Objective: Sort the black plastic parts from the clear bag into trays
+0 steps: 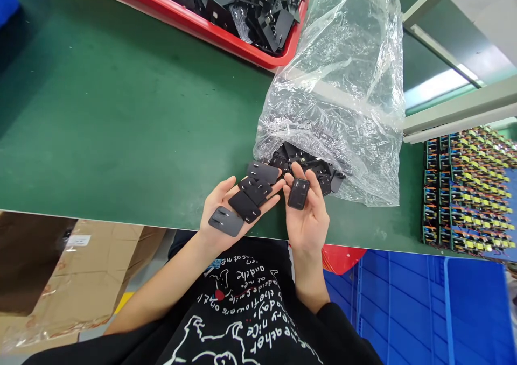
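Observation:
My left hand (226,206) lies palm up at the table's near edge, fingers stretched out, with a row of several flat black plastic plug covers (244,201) laid along the palm and fingers. My right hand (309,214) is beside it, fingers curled round one more black plug cover (299,194) held face up. Just beyond both hands a clear plastic bag (343,85) lies on the green table (121,112), its mouth toward me, with a heap of the same black covers (307,166) spilling out.
A red tray (194,20) full of black parts sits at the table's far side. Racks of small circuit boards (468,192) stand on the right. Blue crates (404,306) lie below the table's edge on the right, cardboard boxes (81,273) on the left.

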The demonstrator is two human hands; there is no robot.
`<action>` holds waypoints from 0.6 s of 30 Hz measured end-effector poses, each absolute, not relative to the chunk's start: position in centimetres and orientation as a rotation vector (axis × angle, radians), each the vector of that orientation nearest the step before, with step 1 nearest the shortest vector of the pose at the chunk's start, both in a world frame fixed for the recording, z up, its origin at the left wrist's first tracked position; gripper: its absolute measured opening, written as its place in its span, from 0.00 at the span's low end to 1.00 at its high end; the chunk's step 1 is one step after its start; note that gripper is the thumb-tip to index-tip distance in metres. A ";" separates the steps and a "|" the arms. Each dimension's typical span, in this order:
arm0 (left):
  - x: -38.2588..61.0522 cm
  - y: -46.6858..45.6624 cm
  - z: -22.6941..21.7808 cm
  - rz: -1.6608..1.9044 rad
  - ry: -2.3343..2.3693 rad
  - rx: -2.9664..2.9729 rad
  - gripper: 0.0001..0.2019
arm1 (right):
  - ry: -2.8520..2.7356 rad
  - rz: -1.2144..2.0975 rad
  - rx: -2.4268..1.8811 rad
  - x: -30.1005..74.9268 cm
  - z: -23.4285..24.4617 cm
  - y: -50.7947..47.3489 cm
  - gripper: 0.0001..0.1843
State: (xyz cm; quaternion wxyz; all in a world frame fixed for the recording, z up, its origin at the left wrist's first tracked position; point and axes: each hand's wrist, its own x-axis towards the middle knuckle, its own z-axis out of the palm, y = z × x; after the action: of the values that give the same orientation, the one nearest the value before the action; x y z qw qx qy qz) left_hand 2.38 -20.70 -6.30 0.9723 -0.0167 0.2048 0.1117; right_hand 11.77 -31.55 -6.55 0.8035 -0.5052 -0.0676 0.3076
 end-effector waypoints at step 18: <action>2.3 -20.5 -6.5 0.193 0.440 -0.029 0.20 | -0.990 0.008 -1.911 11.6 -6.0 -30.6 0.15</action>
State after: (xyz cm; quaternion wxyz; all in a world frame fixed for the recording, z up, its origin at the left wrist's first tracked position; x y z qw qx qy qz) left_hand 2.34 -20.49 -6.55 0.9712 -0.0146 0.2178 0.0958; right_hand 11.57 -30.58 -5.99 0.4749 -0.7813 -0.4049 0.0033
